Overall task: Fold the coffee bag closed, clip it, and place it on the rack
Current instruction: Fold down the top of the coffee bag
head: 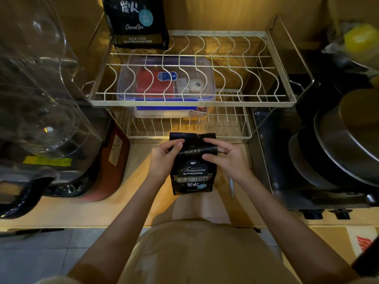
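Observation:
A small black coffee bag (191, 173) stands upright on the counter in front of the rack. My left hand (164, 156) grips its upper left side, and my right hand (225, 156) grips its upper right side. Fingers of both hands press on the bag's top flap, which sticks up flat above them. The white wire rack (192, 99) rises behind the bag, with two tiers. A thin pale object (231, 186), maybe the clip, lies on the counter below my right wrist; it is blurred.
A larger black coffee bag (137, 21) stands at the upper tier's back left. A clear lidded box (164, 83) sits under the upper tier. A glass-topped appliance (41, 99) fills the left. Dark pans (338, 144) stack on a stove at right.

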`<action>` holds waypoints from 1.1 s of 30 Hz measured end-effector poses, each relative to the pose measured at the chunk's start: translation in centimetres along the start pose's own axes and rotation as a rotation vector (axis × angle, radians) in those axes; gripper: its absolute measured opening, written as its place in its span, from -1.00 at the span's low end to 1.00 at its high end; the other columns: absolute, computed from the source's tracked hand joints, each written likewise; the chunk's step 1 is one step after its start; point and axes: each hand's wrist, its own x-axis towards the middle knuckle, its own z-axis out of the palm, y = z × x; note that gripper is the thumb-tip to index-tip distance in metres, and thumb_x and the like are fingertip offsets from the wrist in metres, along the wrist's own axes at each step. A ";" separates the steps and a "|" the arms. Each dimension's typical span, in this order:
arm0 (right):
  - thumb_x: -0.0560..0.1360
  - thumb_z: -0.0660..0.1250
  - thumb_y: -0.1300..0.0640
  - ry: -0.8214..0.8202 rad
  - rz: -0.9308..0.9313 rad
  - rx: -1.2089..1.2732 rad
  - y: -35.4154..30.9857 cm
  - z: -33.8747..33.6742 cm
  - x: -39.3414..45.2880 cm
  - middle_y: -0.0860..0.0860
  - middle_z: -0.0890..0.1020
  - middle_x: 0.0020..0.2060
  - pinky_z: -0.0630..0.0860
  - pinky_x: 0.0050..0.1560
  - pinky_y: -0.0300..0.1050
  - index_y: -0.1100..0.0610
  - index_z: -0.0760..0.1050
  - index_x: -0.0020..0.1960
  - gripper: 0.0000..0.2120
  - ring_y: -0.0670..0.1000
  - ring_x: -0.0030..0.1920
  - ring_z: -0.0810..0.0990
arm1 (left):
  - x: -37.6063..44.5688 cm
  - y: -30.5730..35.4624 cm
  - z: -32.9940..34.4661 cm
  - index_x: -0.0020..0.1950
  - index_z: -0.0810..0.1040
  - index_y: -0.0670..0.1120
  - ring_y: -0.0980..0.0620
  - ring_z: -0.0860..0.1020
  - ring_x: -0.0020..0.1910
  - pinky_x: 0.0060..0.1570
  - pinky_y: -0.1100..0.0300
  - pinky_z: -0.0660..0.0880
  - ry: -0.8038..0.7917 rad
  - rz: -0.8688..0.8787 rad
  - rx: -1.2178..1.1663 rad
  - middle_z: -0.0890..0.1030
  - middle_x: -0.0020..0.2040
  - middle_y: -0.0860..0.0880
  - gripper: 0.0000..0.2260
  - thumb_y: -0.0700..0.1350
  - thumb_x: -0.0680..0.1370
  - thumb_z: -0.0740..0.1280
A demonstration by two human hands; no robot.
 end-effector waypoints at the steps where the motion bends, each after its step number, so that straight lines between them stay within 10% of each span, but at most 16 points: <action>1: 0.33 0.43 0.31 -0.015 -0.005 -0.031 -0.1 -0.2 0.2 0.01 0.62 -0.03 0.58 -0.13 -0.33 0.08 0.49 0.19 -0.55 -0.22 -0.05 0.61 | 0.0 0.0 -0.2 0.06 0.57 -0.07 0.14 0.57 -0.11 -0.22 0.37 0.57 -0.017 -0.004 0.005 0.59 -0.11 0.08 -0.83 -0.15 0.49 0.30; 7: 0.32 0.47 0.19 -0.160 0.059 -0.268 -0.8 -1.5 1.2 -0.03 0.60 0.04 0.56 0.05 -0.13 0.08 0.52 0.16 -0.58 -0.08 0.07 0.56 | 0.3 -0.4 -1.8 0.25 0.43 -0.05 0.15 0.51 -0.02 -0.06 0.29 0.48 -0.181 0.040 0.375 0.52 0.01 0.09 -0.51 -0.15 0.35 0.46; 11: 0.33 0.45 0.20 -0.133 0.017 -0.319 -0.9 -1.4 1.2 -0.09 0.58 0.01 0.42 0.08 -0.39 0.12 0.56 0.10 -0.66 -0.20 0.03 0.49 | 0.5 -0.3 -2.2 0.05 0.55 -0.01 0.17 0.54 -0.11 -0.22 0.47 0.45 -0.198 0.123 0.490 0.57 -0.13 0.13 -0.72 -0.10 0.36 0.45; 17: 0.28 0.48 0.07 -0.047 -0.049 -0.494 0.0 -1.4 1.4 -0.08 0.43 -0.12 0.16 -0.01 -0.46 -0.10 0.56 -0.04 -0.73 -0.05 0.06 0.27 | 1.0 -1.4 -2.7 -0.03 0.60 0.02 0.11 0.44 0.01 -0.02 0.21 0.44 -0.186 0.116 0.530 0.49 0.01 -0.03 -0.78 -0.02 0.35 0.45; 24: 0.35 0.40 0.34 -0.155 0.044 -0.157 -0.3 -1.5 1.2 -0.13 0.57 -0.11 0.49 -0.14 -0.47 0.26 0.56 0.05 -0.73 -0.39 -0.11 0.55 | 0.5 -0.9 -3.1 -0.12 0.62 -0.05 0.20 0.62 -0.19 -0.22 0.39 0.53 -0.281 -0.028 0.082 0.69 -0.29 0.16 -0.86 -0.27 0.42 0.36; 33: 0.34 0.40 0.36 -0.076 0.096 -0.063 1.0 -1.3 1.6 0.04 0.65 -0.17 0.59 -0.26 -0.34 0.30 0.58 -0.04 -0.81 -0.18 -0.29 0.66 | 0.1 -1.8 -1.3 -0.17 0.63 -0.09 0.21 0.61 -0.31 -0.33 0.40 0.52 -0.091 -0.098 -0.014 0.68 -0.40 0.13 -0.94 -0.21 0.42 0.37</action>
